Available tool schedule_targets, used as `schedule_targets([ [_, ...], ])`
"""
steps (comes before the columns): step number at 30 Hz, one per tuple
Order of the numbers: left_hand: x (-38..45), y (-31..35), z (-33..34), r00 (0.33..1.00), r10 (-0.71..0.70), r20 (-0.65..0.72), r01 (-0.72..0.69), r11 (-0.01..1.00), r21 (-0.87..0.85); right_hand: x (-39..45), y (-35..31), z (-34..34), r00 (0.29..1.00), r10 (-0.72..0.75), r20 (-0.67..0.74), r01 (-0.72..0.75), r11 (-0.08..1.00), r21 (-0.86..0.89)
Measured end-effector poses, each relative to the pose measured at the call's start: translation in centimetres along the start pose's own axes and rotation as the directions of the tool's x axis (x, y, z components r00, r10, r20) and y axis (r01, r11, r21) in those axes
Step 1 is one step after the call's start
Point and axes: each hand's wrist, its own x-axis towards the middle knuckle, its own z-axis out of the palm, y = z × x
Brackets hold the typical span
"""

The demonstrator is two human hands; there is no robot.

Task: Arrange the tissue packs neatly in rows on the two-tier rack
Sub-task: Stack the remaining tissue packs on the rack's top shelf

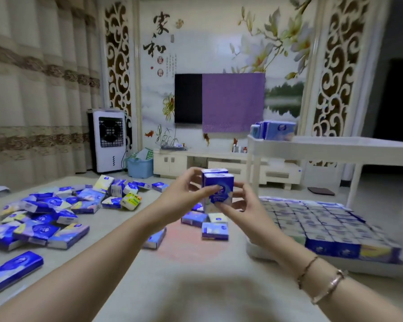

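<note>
- the left hand (184, 194) and the right hand (244, 205) both pinch two blue tissue packs (218, 189), held upright together in the air above the floor.
- the lower tier (312, 226) of the white rack (335, 147) is full of packs in rows; a few packs (275, 130) stand on the upper tier.
- many loose packs (51, 214) lie on the floor at the left.
</note>
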Motion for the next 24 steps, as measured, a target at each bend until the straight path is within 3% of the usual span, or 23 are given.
schedule_targets([
  [7, 3.3, 9.8, 2.5, 0.971, 0.239, -0.006, -0.238, 0.964, -0.117, 1.1, -8.2, -7.8, 0.976, -0.174, -0.133, 0.152, 0.975, -0.162],
  [12, 7.5, 14.7, 4.9, 0.945, 0.324, 0.034, -0.321, 0.944, -0.073, 3.0, -11.3, -13.2, 0.958, -0.193, -0.212, 0.123, 0.945, -0.303],
  [18, 11.3, 14.6, 6.7, 0.943, 0.332, -0.008, -0.326, 0.93, 0.172, 5.9, -10.5, -15.9, 0.98, -0.101, -0.171, 0.021, 0.908, -0.419],
  [24, 12.5, 11.8, 6.9, 0.931, 0.356, -0.081, -0.325, 0.91, 0.258, 7.1, -8.5, -15.2, 0.988, -0.038, -0.148, -0.032, 0.895, -0.444],
])
